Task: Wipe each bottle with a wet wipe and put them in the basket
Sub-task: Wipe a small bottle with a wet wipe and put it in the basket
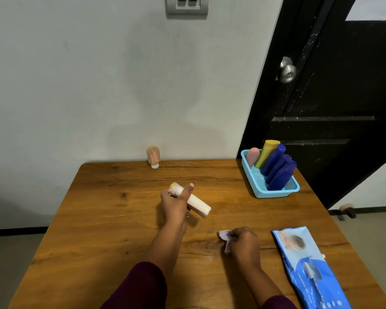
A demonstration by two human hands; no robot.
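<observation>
The fingers (188,190) of the left hand (173,205) are curled around a cream bottle (197,203), held slanted over the tabletop (112,219). The right hand (243,241), nearer to the body, pinches a crumpled wet wipe (225,238). Far right of the left fingers, a blue basket (257,192) holds a pink bottle (252,156), a yellow bottle (266,152) and three blue bottles (279,172), all leaning. Beyond the fingers, a beige bottle (153,156) stands at the wall.

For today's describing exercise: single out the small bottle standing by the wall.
On the wooden table, look along the far edge by the wall. A small peach bottle stands there alone on its white cap; the others are in the blue basket or in the left hand.
</observation>
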